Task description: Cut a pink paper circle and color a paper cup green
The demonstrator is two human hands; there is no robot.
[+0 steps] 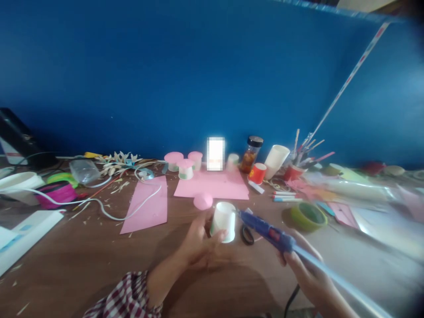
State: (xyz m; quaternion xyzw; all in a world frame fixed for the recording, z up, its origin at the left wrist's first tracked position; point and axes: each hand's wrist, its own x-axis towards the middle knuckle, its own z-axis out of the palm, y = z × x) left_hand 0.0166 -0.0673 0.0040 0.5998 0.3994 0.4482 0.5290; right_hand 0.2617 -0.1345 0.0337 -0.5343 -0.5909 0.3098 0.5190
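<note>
My left hand is closed around the lower side of a white paper cup, which stands upside down. In my right hand is a blue hot glue gun, a long glue stick sticking out of its back end. The gun's nozzle is at the upper right edge of the cup; whether it touches cannot be made out. Just behind the cup is a pink paper circle. Scissors lie to the cup's right, partly covered by the glue gun.
Several cups topped with pink discs stand at the back near pink paper sheets. A glass jar, a red cup and green tape are to the right. A white cable crosses the left side.
</note>
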